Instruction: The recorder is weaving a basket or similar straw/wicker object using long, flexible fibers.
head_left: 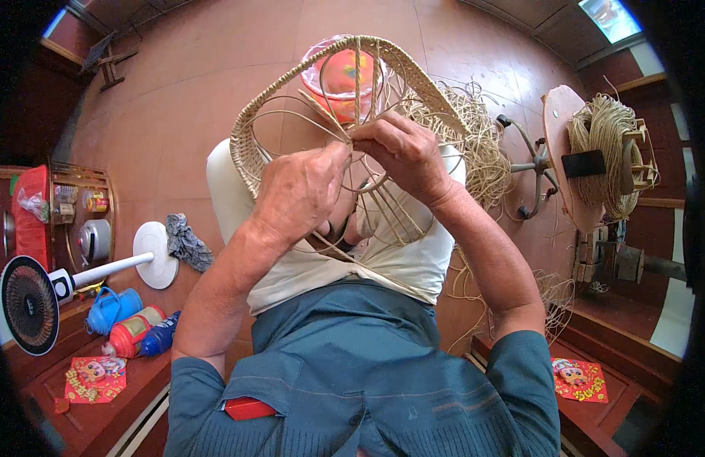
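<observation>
A half-made wicker piece [432,95] rests across my lap, with a braided rim and thin bent canes looping inside it. Near its middle, my left hand [301,186] is closed, thumb and fingertips pinched on a pale cord strand [327,122]. Close beside it, my right hand [406,152] is also closed, its fingertips pressed together at the same crossing of strands. What sits between the right fingertips is too small to make out. Several loose strands [394,217] hang below my hands over my light trousers.
Beyond the wicker piece stands a red bucket [345,76] with a plastic liner. A tangled cord heap [482,145] lies at the right, near a wheeled chair base [531,166] and a board holding a cord coil [612,145]. A fan [31,305] and flasks [112,308] are at the left.
</observation>
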A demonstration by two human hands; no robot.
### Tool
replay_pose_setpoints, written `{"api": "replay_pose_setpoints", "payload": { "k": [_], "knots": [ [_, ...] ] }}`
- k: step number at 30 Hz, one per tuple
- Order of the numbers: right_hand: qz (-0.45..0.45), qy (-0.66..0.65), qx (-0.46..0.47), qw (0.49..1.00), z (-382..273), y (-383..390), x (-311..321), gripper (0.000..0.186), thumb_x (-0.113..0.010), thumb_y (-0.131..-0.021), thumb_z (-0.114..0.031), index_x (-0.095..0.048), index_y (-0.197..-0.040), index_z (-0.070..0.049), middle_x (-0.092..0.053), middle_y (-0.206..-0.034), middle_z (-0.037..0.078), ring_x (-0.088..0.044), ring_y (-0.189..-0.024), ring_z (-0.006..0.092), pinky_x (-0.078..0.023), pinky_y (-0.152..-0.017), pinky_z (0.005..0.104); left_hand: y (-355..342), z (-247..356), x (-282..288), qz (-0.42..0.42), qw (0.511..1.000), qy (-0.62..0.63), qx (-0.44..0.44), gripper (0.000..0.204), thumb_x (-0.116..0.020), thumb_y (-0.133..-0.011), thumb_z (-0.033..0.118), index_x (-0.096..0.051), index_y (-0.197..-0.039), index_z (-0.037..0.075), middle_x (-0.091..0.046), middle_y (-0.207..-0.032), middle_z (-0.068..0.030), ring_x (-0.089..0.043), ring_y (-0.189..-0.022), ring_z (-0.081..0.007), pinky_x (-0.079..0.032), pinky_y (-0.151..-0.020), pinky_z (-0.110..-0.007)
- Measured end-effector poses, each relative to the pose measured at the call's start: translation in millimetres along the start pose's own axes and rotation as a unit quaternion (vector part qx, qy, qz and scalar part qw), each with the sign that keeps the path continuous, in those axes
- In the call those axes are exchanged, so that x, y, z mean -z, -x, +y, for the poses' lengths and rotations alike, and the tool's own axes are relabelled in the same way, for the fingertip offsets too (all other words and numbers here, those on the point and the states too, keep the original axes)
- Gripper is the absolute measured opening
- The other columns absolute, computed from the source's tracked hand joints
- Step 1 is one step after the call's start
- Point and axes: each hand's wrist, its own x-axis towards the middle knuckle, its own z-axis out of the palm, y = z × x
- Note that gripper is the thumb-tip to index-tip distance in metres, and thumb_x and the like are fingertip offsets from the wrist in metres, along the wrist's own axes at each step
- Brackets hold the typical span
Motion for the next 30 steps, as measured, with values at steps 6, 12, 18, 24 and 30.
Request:
{"api": "replay_pose_setpoints", "payload": {
  "k": [6,12,18,24,30],
  "knots": [
    [0.020,-0.016,-0.040,0.999,-1.8,1.0,-5.1,0.013,-0.082,-0.093,-0.014,-0.069,-0.097,-0.013,-0.067,-0.087,0.006,-0.072,-0.078,0.0276,-0.058,-0.068,0.0411,-16.7,-10.5,29.4,0.015,1.000,-0.020,-0.008,0.017,-0.067,-0.105,0.023,-0.071,-0.107,0.007,-0.073,-0.091,-0.0171,-0.074,-0.086,-0.0395,-0.057,-0.075,-0.050],
    [0.024,-0.023,-0.043,0.999,-4.6,-0.7,-5.7,0.011,-0.083,-0.093,-0.015,-0.074,-0.099,-0.015,-0.069,-0.087,0.005,-0.073,-0.079,0.0276,-0.059,-0.069,0.0413,-48.7,-15.5,60.9,0.069,0.996,-0.030,0.040,0.025,-0.079,-0.099,0.029,-0.073,-0.093,0.005,-0.070,-0.076,-0.0139,-0.072,-0.071,-0.0304,-0.054,-0.070,-0.044],
    [0.036,-0.022,-0.018,0.999,-2.1,-1.1,-8.6,0.015,-0.082,-0.092,-0.014,-0.077,-0.105,-0.017,-0.068,-0.089,0.005,-0.073,-0.080,0.0269,-0.059,-0.069,0.0413,-66.2,-15.7,52.3,0.097,0.993,-0.046,0.049,0.030,-0.080,-0.096,0.033,-0.070,-0.090,0.005,-0.069,-0.074,-0.0125,-0.070,-0.069,-0.0281,-0.053,-0.069,-0.044],
    [0.004,0.071,0.053,0.996,3.2,1.4,-3.7,0.022,-0.080,-0.089,-0.011,-0.077,-0.109,-0.016,-0.066,-0.093,0.003,-0.072,-0.081,0.0234,-0.059,-0.069,0.0389,-62.9,-14.0,40.8,0.080,0.992,0.020,0.091,0.031,-0.079,-0.097,0.032,-0.069,-0.087,0.004,-0.064,-0.070,-0.0069,-0.063,-0.065,-0.0196,-0.051,-0.066,-0.040],
    [-0.038,0.087,0.078,0.992,3.2,1.7,1.9,0.024,-0.077,-0.091,-0.009,-0.076,-0.115,-0.015,-0.065,-0.100,0.004,-0.072,-0.085,0.0228,-0.060,-0.072,0.0385,-51.4,-27.4,34.3,0.032,0.952,0.240,0.185,0.034,-0.072,-0.106,0.034,-0.073,-0.089,0.005,-0.071,-0.076,-0.0037,-0.064,-0.068,-0.0141,-0.053,-0.066,-0.031]
  ]
}}
